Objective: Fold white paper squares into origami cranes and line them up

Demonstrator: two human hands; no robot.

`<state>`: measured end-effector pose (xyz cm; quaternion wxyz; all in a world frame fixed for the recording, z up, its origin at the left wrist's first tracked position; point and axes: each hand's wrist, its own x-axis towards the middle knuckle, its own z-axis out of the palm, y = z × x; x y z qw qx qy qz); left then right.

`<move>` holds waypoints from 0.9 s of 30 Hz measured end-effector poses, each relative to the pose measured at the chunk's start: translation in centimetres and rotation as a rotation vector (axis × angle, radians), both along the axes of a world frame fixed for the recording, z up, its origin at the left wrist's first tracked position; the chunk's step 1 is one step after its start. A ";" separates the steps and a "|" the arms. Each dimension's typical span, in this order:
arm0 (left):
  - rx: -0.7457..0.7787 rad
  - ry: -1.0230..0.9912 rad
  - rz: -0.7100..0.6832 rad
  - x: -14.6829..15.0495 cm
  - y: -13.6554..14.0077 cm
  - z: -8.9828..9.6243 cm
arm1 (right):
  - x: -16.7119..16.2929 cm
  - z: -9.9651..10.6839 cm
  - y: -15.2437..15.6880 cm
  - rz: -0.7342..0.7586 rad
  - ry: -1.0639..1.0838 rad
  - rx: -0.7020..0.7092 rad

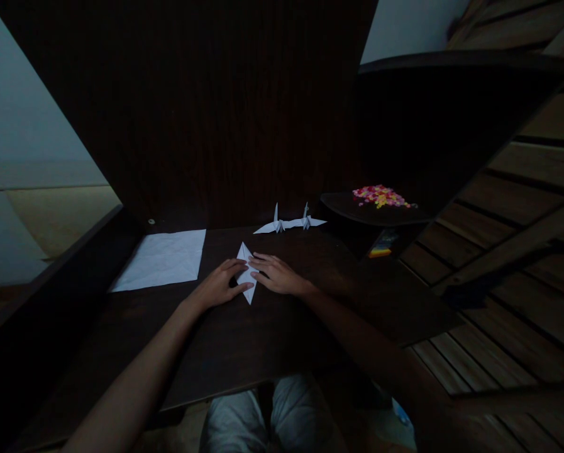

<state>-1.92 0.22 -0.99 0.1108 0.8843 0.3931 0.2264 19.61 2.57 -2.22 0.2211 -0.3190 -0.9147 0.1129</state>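
Note:
A white sheet of paper folded into a narrow diamond point(249, 293) lies flat on the dark desk in front of me. My left hand point(222, 282) rests on its left edge, thumb and fingers apart. From the right, my right hand point(276, 274) lays its spread fingers across the diamond's upper and middle part. Parts of the paper are hidden under the fingertips. Just behind stand two white origami cranes, the left crane point(278, 225) and the right crane point(307, 222), their wings touching or nearly so.
A larger white sheet point(163, 259) lies at the left of the desk point(263, 352). On a small shelf at the right sits a heap of tiny pink, red and yellow pieces point(383, 195). Below it is a colourful box-like item point(381, 246). A dark panel rises behind.

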 end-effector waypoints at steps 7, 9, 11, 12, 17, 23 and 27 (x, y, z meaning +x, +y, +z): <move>-0.149 0.081 -0.133 -0.1 -0.1 0.6 | -0.1 -0.1 0.1 0.057 0.040 -0.001; -0.184 0.089 -0.172 -0.1 -0.1 0.7 | -0.1 -0.1 0.1 0.069 0.011 -0.001; -0.218 0.097 -0.179 -0.2 -0.1 0.8 | -0.1 -0.2 0.1 0.050 -0.036 0.000; -0.231 0.102 -0.176 -0.2 -0.1 0.9 | 0.0 -0.1 0.2 0.032 -0.061 -0.003; -0.263 0.123 -0.176 -0.2 -0.1 1.1 | 0.0 0.1 0.2 -0.042 -0.148 -0.049; -0.311 0.137 -0.186 -0.5 -0.2 1.5 | 0.0 0.1 0.6 -0.081 -0.219 -0.053; -0.354 0.148 -0.185 -0.6 -0.2 1.7 | 0.0 -0.1 1.0 -0.120 -0.249 -0.068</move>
